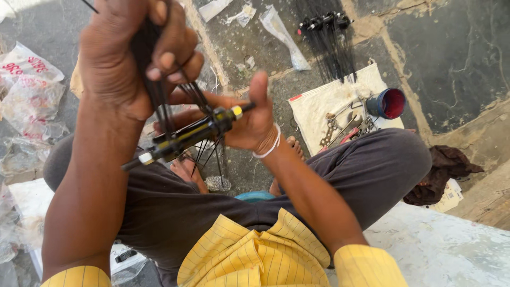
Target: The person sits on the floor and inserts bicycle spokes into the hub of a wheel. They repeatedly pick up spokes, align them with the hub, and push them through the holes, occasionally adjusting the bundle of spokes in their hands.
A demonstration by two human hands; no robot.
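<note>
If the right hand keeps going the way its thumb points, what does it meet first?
Probably nothing nearby: the right hand has its thumb pointing up-frame over bare stone floor; clear plastic bags lie farther on. Depth is unclear.

Crumpled clear plastic bags with red print far left, clear empty packets top centre

left hand: upper left of frame, raised, fist closed tight, forearm running down to lower left | right hand: centre, fingers curled, thumb up, forearm slanting to lower right
</note>
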